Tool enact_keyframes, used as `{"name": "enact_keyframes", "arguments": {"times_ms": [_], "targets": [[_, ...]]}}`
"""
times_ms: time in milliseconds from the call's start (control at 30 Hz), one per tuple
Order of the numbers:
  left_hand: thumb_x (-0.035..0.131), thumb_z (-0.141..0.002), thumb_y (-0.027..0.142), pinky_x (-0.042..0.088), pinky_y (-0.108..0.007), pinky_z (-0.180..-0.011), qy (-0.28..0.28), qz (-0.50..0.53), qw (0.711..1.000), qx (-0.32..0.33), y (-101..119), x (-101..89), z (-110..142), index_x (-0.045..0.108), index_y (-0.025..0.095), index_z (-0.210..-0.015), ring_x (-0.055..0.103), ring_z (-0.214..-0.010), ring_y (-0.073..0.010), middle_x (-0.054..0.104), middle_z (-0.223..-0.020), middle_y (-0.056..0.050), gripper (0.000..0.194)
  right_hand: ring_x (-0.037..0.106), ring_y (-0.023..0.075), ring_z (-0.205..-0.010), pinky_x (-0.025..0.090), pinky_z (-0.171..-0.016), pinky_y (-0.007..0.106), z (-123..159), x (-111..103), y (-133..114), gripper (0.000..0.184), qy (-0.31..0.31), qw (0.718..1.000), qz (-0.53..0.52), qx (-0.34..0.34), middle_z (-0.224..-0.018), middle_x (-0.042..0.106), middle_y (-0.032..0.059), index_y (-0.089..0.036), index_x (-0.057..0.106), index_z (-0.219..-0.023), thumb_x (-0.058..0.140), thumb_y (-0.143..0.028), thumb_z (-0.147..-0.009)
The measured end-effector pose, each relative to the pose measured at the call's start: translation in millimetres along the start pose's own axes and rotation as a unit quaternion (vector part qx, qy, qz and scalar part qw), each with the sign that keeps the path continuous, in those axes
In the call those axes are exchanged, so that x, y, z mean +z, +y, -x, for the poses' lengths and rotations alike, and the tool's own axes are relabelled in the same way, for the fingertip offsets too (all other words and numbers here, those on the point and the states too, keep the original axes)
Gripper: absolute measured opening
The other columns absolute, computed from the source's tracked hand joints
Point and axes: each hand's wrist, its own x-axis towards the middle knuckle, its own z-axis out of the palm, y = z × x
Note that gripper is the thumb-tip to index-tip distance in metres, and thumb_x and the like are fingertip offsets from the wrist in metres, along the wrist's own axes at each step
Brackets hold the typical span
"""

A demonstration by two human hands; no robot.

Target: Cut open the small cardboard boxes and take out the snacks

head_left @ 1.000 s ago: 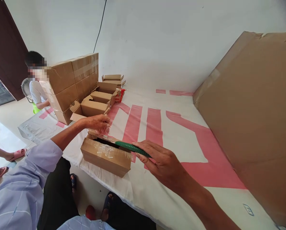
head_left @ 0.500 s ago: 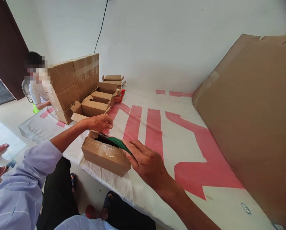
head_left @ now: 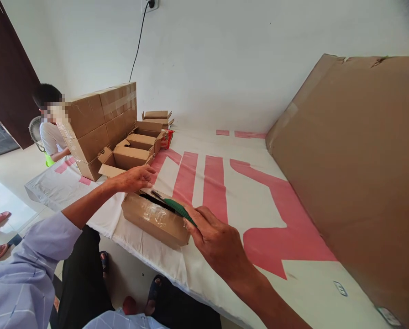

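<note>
A small taped cardboard box (head_left: 153, 220) lies near the front edge of a white and pink sheet (head_left: 259, 205) on a low platform. My right hand (head_left: 218, 240) is shut on a green-handled cutter (head_left: 177, 209), whose blade end sits in the dark slit along the box's top. My left hand (head_left: 134, 179) presses down on the box's far top edge, fingers curled over the flap.
A stack of large taped cartons (head_left: 98, 123) and several small open boxes (head_left: 132, 153) stand at the back left. Another person (head_left: 52, 128) sits behind that stack. A big flat cardboard sheet (head_left: 355, 169) leans at the right. A red packet (head_left: 166, 138) lies by the boxes.
My right hand has pushed the green cutter left, from beside the box into its top seam. My left hand stayed pressed on the box's far edge.
</note>
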Motion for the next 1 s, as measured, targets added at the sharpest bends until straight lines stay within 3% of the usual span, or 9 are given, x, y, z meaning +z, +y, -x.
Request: {"name": "enact_keyframes", "arguments": {"times_ms": [100,233,433,567,633,700,800,900,1000], "targets": [[0.07,-0.087,0.033,0.046,-0.047,-0.113,0.014,0.052,0.998,-0.021,-4.0,0.5,7.9,0.073,0.017,-0.078,0.063,-0.132,-0.03,0.064,-0.149,-0.013,0.018,0.072,0.0164,-0.073,0.048,-0.053,0.026,11.5,-4.9,-0.9,0.033,0.014,1.0,-0.006,0.015,-0.094,0.074,0.0068,-0.015,0.07,-0.127,0.044,-0.028,-0.114],[0.071,-0.084,0.03,0.042,-0.049,-0.116,0.068,0.095,0.992,-0.044,-10.7,6.7,13.7,0.069,0.017,-0.071,0.056,-0.142,-0.0327,0.071,-0.138,-0.014,0.018,0.073,0.0181,-0.076,0.05,-0.055,0.026,21.5,-2.8,0.0,0.031,0.016,1.0,0.004,0.023,-0.095,0.075,0.0078,-0.016,0.07,-0.128,0.046,-0.026,-0.113],[0.073,-0.083,0.038,0.048,-0.04,-0.104,0.18,0.146,0.97,-0.066,-3.1,-14.1,35.8,0.068,0.016,-0.074,0.065,-0.122,-0.0261,0.067,-0.143,-0.014,0.025,0.065,0.0154,-0.058,0.039,-0.043,0.028,35.4,1.3,13.2,0.028,0.019,0.996,0.059,0.06,-0.09,0.074,0.0061,-0.015,0.072,-0.123,0.049,-0.021,-0.109],[0.079,-0.082,0.044,0.05,-0.036,-0.1,0.185,0.199,0.962,-0.037,16.1,-25.3,44.4,0.071,0.015,-0.075,0.066,-0.116,-0.0235,0.075,-0.126,-0.013,0.031,0.071,0.0182,-0.073,0.048,-0.053,0.028,39.4,-0.7,12.6,0.027,0.048,0.996,-0.024,0.077,-0.101,0.077,0.0078,-0.018,0.07,-0.128,0.053,-0.024,-0.108],[0.081,-0.083,0.047,0.052,-0.034,-0.097,0.182,0.24,0.953,-0.036,26.1,-24.5,45.9,0.074,0.015,-0.079,0.068,-0.11,-0.0214,0.077,-0.12,-0.012,0.033,0.073,0.0216,-0.081,0.054,-0.063,0.031,38.7,-4.6,11.5,0.025,0.067,0.984,-0.098,0.136,-0.104,0.077,0.0086,-0.021,0.071,-0.125,0.055,-0.03,-0.108],[0.084,-0.082,0.05,0.054,-0.032,-0.091,0.169,0.273,0.946,-0.043,35.4,-21.2,47.2,0.076,0.015,-0.086,0.07,-0.101,-0.0191,0.079,-0.113,-0.011,0.036,0.07,0.0227,-0.077,0.055,-0.065,0.033,35.8,-10.4,12.4,0.025,0.087,0.949,-0.185,0.242,-0.094,0.075,0.0062,-0.023,0.073,-0.119,0.061,-0.04,-0.104],[0.086,-0.081,0.054,0.056,-0.03,-0.083,0.144,0.312,0.938,-0.046,49.3,-11.9,48.7,0.077,0.013,-0.091,0.071,-0.089,-0.0165,0.08,-0.099,-0.011,0.043,0.055,0.0172,-0.057,0.045,-0.052,0.03,25.2,-19.0,13.4,0.031,0.1,0.843,-0.353,0.393,-0.067,0.059,-0.002,-0.023,0.072,-0.098,0.073,-0.054,-0.094],[0.086,-0.081,0.057,0.057,-0.028,-0.078,0.117,0.335,0.934,-0.033,64.1,5.8,47.5,0.075,0.013,-0.088,0.07,-0.081,-0.0154,0.079,-0.089,-0.009,0.046,0.047,0.0133,-0.054,0.042,-0.05,0.028,8.3,-23.1,3.0,0.037,0.096,0.733,-0.523,0.424,-0.063,0.051,-0.0051,-0.023,0.068,-0.089,0.082,-0.057,-0.085],[0.085,-0.083,0.058,0.056,-0.028,-0.076,0.107,0.33,0.938,-0.002,77.1,30.4,44.5,0.075,0.014,-0.085,0.069,-0.078,-0.0151,0.077,-0.084,-0.007,0.045,0.046,0.0118,-0.056,0.042,-0.051,0.028,-6.7,-22.0,-19.7,0.041,0.079,0.697,-0.586,0.406,-0.075,0.062,-0.0014,-0.023,0.071,-0.099,0.086,-0.056,-0.08]]}}
